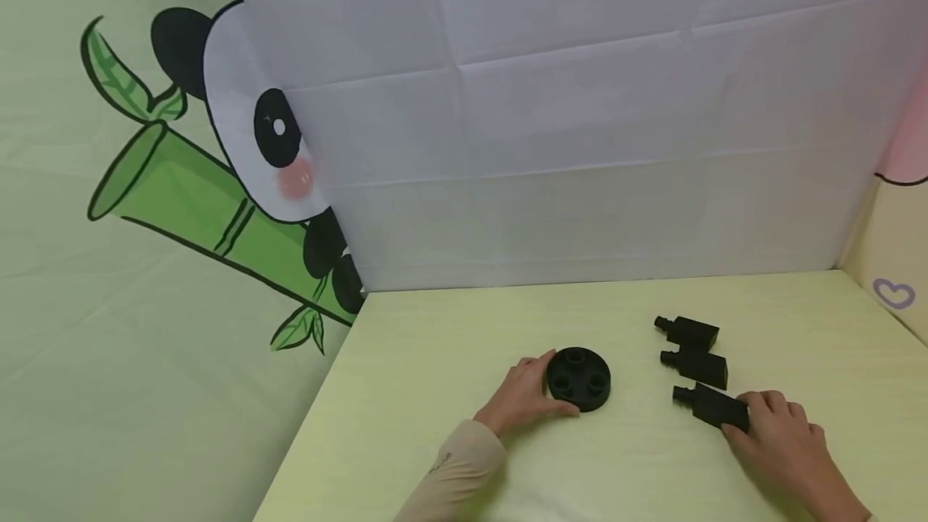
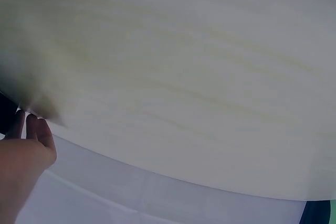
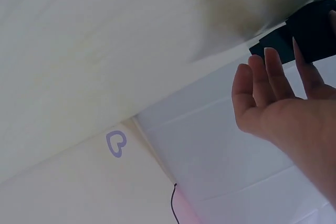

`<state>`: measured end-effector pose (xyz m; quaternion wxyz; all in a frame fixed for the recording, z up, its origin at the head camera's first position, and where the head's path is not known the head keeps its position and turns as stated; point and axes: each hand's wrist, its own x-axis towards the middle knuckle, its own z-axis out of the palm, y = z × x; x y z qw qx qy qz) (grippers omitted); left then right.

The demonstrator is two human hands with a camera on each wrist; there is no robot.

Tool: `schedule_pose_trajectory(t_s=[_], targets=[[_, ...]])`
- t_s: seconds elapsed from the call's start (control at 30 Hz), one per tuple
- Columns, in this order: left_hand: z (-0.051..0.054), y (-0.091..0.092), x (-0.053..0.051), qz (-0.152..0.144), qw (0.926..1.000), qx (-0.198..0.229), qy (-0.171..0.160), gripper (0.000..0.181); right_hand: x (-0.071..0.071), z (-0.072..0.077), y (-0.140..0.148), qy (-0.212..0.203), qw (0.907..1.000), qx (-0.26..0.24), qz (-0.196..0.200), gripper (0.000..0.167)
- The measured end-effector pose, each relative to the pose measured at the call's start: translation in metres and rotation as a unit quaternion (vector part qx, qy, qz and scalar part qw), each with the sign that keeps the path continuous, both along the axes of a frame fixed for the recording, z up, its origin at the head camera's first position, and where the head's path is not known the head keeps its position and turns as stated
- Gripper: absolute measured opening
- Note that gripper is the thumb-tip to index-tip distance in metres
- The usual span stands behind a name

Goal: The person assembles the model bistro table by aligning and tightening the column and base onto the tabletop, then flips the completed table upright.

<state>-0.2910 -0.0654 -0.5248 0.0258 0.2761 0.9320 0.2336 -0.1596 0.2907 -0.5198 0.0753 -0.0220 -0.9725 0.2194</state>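
Note:
In the head view a round black disc (image 1: 578, 379) with several round sockets lies on the pale yellow table. My left hand (image 1: 518, 397) grips its left edge between thumb and fingers. To the right, my right hand (image 1: 786, 441) pinches the wide end of a black block with a narrow neck (image 1: 718, 408), its neck pointing left. In the right wrist view my right hand (image 3: 278, 93) has thumb and index finger at a dark block (image 3: 312, 30), the other fingers loosely bent. The left wrist view shows my left hand (image 2: 26, 153) at a dark edge (image 2: 6, 113).
Two more black necked blocks, one at the back (image 1: 692, 333) and one in the middle (image 1: 696, 366), lie just beyond the held one, close together. A white cloth (image 1: 580, 184) hangs behind the table (image 1: 435, 345); a panda-print cloth (image 1: 181, 184) hangs at the left.

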Motion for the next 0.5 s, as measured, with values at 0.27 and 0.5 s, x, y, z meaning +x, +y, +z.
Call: schedule_pose_trajectory(t_s=[0.27, 0.5], targets=[[0.000, -0.002, 0.001, 0.003, 1.0000, 0.003, -0.005, 0.106, -0.006, 0.010, -0.017, 0.148, 0.9882, -0.017, 0.034, 0.043], [-0.001, 0.000, 0.000, -0.004, 1.0000, 0.004, -0.001, 0.104, -0.026, 0.029, -0.055, 0.260, 0.9584, -0.053, 0.106, 0.043]])
